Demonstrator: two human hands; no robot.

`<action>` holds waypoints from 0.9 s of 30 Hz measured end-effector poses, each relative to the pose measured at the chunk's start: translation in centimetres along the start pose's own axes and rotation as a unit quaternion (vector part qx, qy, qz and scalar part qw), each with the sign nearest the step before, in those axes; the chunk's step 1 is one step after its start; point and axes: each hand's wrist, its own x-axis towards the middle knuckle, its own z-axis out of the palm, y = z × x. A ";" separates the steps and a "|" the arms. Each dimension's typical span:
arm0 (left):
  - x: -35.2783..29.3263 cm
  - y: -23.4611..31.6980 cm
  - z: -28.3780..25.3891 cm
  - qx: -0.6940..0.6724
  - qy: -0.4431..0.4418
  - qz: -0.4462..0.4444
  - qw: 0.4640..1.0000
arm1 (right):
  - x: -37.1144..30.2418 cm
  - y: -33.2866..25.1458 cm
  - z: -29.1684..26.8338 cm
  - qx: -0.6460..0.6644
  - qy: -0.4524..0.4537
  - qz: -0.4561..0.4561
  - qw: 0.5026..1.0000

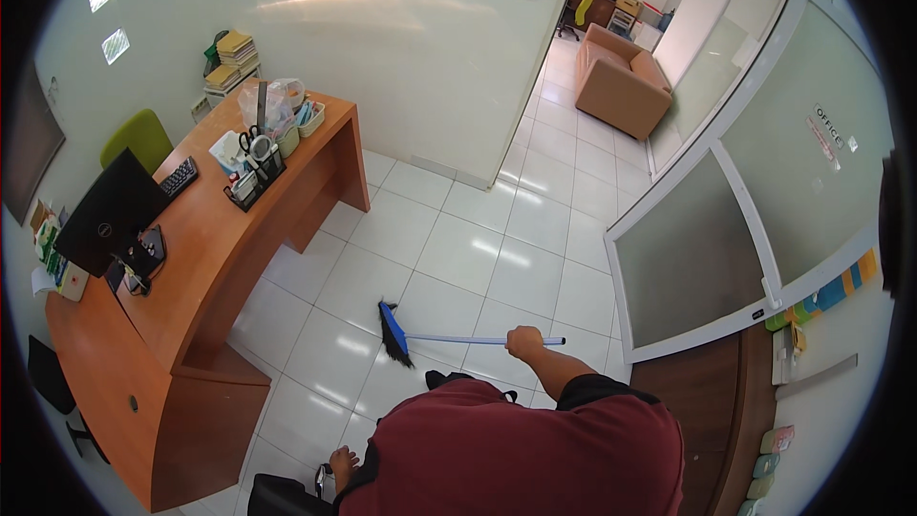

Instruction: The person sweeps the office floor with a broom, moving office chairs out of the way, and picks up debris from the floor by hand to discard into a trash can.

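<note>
My right hand (524,342) is closed around the pale blue handle of a broom (449,338), near its upper end. The broom's blue head with black bristles rests on the white tiled floor, to the left of the handle. My left hand (344,466) hangs low beside my body, its fingers loosely apart and holding nothing that I can see. Close to it are the chrome part and black seat of a chair (279,495). My dark red shirt hides part of the floor below, and one black shoe (444,379) shows.
A curved wooden desk (215,239) stands at left with a monitor (110,210), a keyboard (179,176) and a black pen organizer (254,182). A green chair (137,140) is behind it. An open frosted glass door (683,248) stands right. Beyond the doorway sits a tan sofa (621,86).
</note>
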 end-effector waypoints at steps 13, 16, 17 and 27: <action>1.8 -0.1 0.0 0.266 -0.066 0.227 0.935 | -3.7 -1.9 2.3 0.020 -0.034 0.019 0.999; 0.9 0.4 0.3 0.345 -0.018 0.322 0.881 | -3.3 -1.9 2.1 0.063 -0.067 0.066 0.994; 0.2 0.4 0.1 0.288 -0.053 0.284 0.913 | -3.0 -1.7 1.8 0.154 -0.144 0.116 0.971; -10.9 2.8 -1.1 -0.266 0.072 -0.137 0.952 | -8.3 0.3 -2.8 0.012 -0.079 -0.029 0.996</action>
